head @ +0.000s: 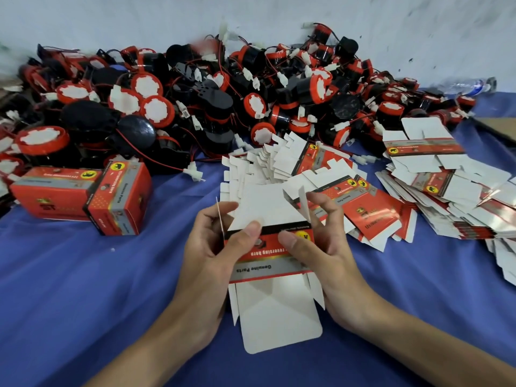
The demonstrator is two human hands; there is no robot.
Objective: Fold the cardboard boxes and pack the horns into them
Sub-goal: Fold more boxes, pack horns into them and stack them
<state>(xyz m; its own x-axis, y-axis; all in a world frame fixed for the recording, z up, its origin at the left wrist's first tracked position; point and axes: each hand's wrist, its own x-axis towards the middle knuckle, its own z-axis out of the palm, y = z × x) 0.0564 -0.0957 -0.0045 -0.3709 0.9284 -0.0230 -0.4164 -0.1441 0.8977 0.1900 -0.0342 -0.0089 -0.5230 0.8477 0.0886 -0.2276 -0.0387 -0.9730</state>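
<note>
I hold a red, grey and white cardboard box (275, 311) above the blue cloth, partly opened, its white flaps loose at both ends. My left hand (215, 247) grips its left side with the thumb pressed on the printed face. My right hand (321, 241) grips the right side, thumb on the face, fingers behind a raised side flap. A large heap of black and red horns (195, 101) with white connectors and red wires lies along the back. Flat unfolded boxes (371, 210) fan out just beyond my hands.
Two folded red boxes (83, 194) stand together at the left on the blue cloth (83, 289). More flat boxes are stacked at the right (446, 191). A plastic bottle (469, 85) lies by the white wall at the back right.
</note>
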